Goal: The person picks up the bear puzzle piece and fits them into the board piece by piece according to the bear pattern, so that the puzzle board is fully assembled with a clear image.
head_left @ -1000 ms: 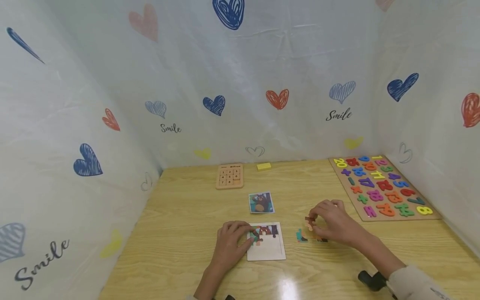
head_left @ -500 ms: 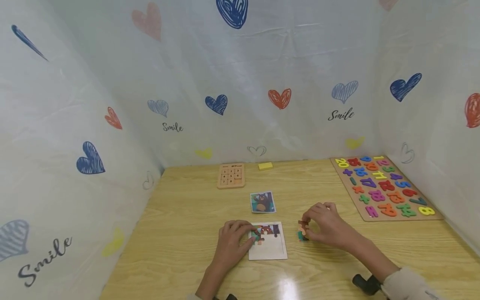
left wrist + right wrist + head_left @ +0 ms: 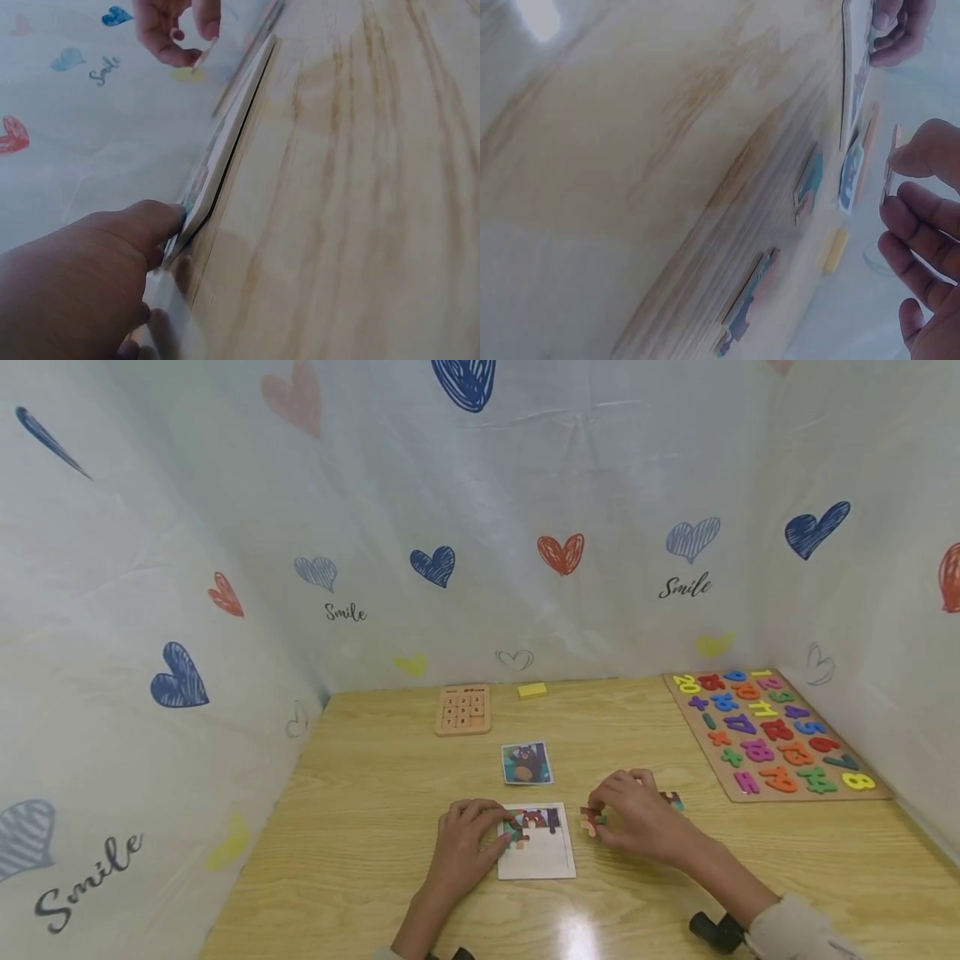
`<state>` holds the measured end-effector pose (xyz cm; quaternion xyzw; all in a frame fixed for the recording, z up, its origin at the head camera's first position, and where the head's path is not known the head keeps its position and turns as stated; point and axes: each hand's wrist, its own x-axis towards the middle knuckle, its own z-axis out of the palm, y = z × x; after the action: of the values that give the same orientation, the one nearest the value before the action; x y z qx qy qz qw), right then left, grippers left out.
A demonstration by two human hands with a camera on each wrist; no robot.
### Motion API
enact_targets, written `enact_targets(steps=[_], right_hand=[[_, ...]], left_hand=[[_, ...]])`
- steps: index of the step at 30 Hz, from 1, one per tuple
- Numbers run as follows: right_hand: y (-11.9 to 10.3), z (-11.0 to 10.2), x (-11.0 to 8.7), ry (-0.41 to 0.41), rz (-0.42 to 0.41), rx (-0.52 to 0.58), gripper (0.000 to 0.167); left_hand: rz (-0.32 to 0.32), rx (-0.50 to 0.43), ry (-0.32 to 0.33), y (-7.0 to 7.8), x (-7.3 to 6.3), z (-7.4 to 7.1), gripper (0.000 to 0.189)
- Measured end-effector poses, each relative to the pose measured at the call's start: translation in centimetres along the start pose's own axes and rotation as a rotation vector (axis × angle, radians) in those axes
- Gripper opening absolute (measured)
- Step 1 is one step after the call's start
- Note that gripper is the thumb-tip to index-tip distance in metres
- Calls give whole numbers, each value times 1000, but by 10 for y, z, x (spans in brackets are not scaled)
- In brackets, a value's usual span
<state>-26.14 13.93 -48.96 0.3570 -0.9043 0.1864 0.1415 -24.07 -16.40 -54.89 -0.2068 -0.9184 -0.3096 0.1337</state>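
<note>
My left hand (image 3: 467,847) grips the left side of a square puzzle board (image 3: 536,864), its thumb and index fingertips over the edge. Fitted bear-picture pieces (image 3: 534,818) fill the board's top row and part of its left side; bare white shows below. Just right of the board, my right hand (image 3: 637,818) pinches a brown and peach jigsaw piece (image 3: 588,821) between thumb and fingers. The right wrist view has this piece (image 3: 890,169) raised on edge above the table. Two loose pieces lie there: a teal one (image 3: 810,180) and a longer multicoloured one (image 3: 750,300).
A bear picture card (image 3: 527,763) lies behind the board. Farther back are a wooden number slide puzzle (image 3: 463,730) and a yellow block (image 3: 532,691). At right lies a number board (image 3: 720,768) with coloured numerals. Heart-printed sheeting (image 3: 480,618) surrounds the table.
My right hand has moved left with the jigsaw piece, closer to the board. A loose piece now shows behind that hand. My left hand stays on the board.
</note>
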Motion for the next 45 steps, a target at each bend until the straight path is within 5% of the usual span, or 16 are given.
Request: enact_targets(steps=[45], right_hand=[[-24,29,25,-34,-83,72,17]], left_hand=[[36,19,27,-2,0,0,22]])
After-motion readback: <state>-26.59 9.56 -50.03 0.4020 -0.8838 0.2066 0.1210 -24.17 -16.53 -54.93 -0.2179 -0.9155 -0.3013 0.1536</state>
